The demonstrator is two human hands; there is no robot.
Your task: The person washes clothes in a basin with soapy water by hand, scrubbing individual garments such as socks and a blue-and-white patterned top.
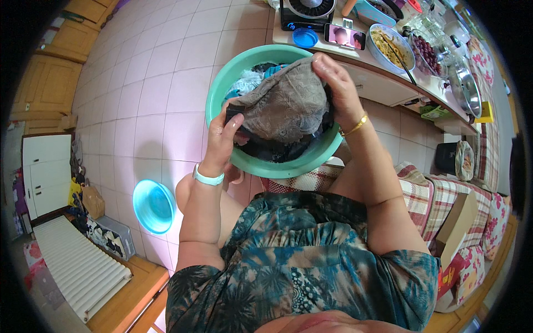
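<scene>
A wet grey-brown patterned cloth garment (287, 100) is stretched between my two hands above a green plastic basin (287, 170). At its left end, my left hand (225, 129) pinches a black edge between thumb and fingers. My right hand (338, 83) grips the upper right edge of the same garment. Below it in the basin lie dark wet clothes (266, 154), plus a light blue and white cloth (246, 82) at the upper left. Water shows at the basin's right side. The garment hides much of what the basin holds.
A light blue basin (154, 207) stands on the tiled floor at left. Along the table edge beyond are a small blue dish (305, 38), a phone (344, 36), a bowl of food with chopsticks (391, 49) and a bowl of grapes (427, 54). A plaid-covered sofa (420, 195) is at right.
</scene>
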